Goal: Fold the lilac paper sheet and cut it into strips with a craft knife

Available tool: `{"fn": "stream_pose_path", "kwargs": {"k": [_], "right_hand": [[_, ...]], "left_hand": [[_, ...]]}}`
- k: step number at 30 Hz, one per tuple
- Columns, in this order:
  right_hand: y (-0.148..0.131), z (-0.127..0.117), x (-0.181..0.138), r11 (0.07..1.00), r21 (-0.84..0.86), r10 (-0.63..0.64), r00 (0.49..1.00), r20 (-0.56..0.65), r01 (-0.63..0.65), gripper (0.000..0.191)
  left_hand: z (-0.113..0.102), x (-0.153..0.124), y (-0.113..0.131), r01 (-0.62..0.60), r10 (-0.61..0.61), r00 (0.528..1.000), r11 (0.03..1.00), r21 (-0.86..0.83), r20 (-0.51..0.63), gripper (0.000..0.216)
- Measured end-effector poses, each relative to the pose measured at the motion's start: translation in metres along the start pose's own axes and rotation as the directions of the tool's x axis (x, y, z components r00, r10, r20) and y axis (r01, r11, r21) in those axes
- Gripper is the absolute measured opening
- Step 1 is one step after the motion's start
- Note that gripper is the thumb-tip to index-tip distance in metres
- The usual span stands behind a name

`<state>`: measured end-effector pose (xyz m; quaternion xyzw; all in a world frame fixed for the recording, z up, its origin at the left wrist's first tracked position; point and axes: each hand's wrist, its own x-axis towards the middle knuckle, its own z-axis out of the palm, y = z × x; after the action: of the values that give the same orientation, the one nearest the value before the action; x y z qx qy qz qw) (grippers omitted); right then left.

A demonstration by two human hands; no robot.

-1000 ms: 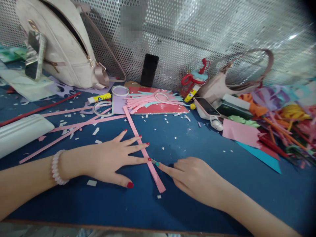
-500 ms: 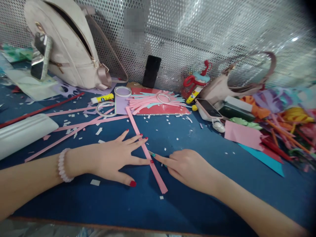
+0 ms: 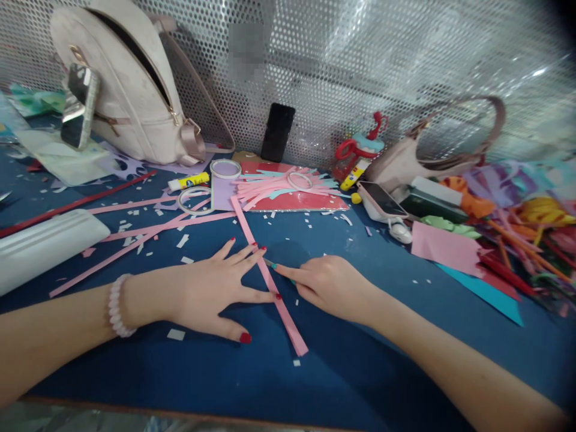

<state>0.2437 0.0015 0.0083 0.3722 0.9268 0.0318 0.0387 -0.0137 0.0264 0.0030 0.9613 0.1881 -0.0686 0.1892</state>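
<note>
A long folded pink paper strip (image 3: 270, 281) lies slantwise on the blue table. My left hand (image 3: 204, 294) is spread flat with fingers apart, its fingertips pressing the strip down at two places. My right hand (image 3: 330, 285) is closed, index finger stretched forward, around a small craft knife (image 3: 269, 263). Only the knife's thin grey tip shows, touching the strip's right edge between my left fingertips; the rest is hidden under my fingers. More pink strips (image 3: 153, 229) lie crossed to the left.
Glue sticks (image 3: 191, 181), tape rolls (image 3: 194, 201) and a red sheet (image 3: 299, 203) bearing cut pink and blue strips lie farther back. A backpack (image 3: 130, 90), a black phone (image 3: 278, 132) and a handbag (image 3: 405, 162) stand by the perforated wall. Colourful paper scraps (image 3: 508, 198) pile up right.
My right hand has moved up and slightly left along the strip, taking the knife tip farther from me. My left hand stays on the strip.
</note>
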Motion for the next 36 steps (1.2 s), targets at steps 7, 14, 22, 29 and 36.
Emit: {"fn": "stream_pose_path", "kwargs": {"k": [7,14,22,29,36], "right_hand": [[-0.005,-0.003,-0.011,0.998,0.055,-0.04,0.999,-0.026,0.041,0.042],[-0.021,-0.004,-0.046,0.994,0.085,-0.065,0.998,0.025,0.063,0.041],[-0.026,-0.003,-0.052,0.996,0.07,-0.062,0.997,0.035,0.059,0.039],[-0.025,-0.002,-0.045,0.997,0.007,-0.078,0.997,-0.019,0.078,0.042],[-0.018,-0.002,-0.031,0.997,0.051,-0.056,0.998,-0.005,0.056,0.042]], "left_hand": [[0.002,-0.003,0.019,-0.009,0.009,1.0,0.999,-0.047,0.0,0.068],[-0.001,-0.006,0.057,0.008,-0.006,0.999,0.998,-0.055,0.044,0.073],[-0.001,-0.008,0.028,0.108,-0.108,0.994,0.994,0.022,-0.005,0.074],[-0.001,-0.009,0.023,0.092,-0.092,0.995,0.996,0.013,0.041,0.068],[-0.003,-0.008,0.025,0.095,-0.096,0.994,0.995,0.025,0.056,0.067]]}}
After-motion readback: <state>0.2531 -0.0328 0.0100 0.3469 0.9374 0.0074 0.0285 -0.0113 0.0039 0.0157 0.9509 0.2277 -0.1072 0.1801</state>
